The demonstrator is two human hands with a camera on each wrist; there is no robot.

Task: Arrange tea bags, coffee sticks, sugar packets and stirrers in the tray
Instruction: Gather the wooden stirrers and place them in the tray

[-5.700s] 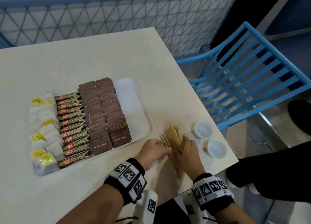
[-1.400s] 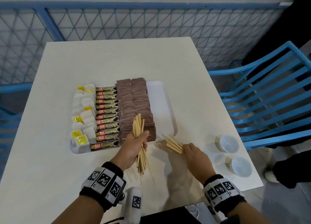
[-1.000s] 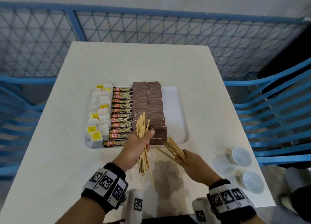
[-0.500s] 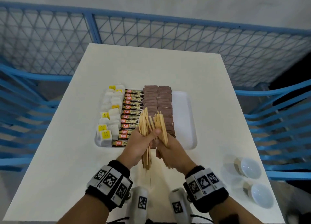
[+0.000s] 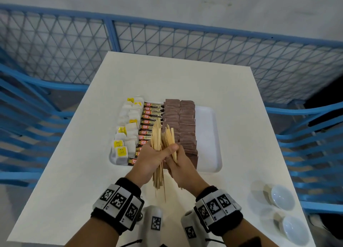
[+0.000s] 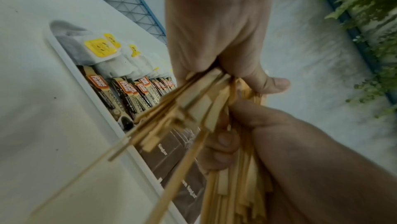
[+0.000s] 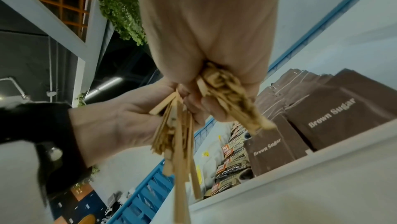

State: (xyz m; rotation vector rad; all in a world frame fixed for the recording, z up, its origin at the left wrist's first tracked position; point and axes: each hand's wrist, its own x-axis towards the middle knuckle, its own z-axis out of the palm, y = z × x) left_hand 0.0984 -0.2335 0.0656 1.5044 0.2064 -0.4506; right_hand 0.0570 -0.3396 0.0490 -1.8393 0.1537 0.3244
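A white tray (image 5: pixel 208 135) on the white table holds tea bags (image 5: pixel 128 129) with yellow tags at its left, coffee sticks (image 5: pixel 150 116) beside them, and two rows of brown sugar packets (image 5: pixel 180 120). Its right strip is bare. Above the tray's near edge my left hand (image 5: pixel 148 161) grips an upright bundle of wooden stirrers (image 5: pixel 157 144). My right hand (image 5: pixel 181 165) grips a second, smaller bundle of stirrers (image 5: pixel 169 138) pressed against the first. In the wrist views both fists close round the stirrers (image 6: pixel 193 108) (image 7: pixel 225 91), whose ends stick out unevenly.
Two small white cups (image 5: pixel 282 196) (image 5: pixel 295 230) stand near the table's near right corner. Blue slatted chairs (image 5: pixel 311 139) flank the table on both sides. A blue mesh fence (image 5: pixel 167 40) runs behind the far edge.
My right hand picked the remaining stirrers off the table and brought them up against the bundle in my left hand. Both hands now meet above the tray's near edge.
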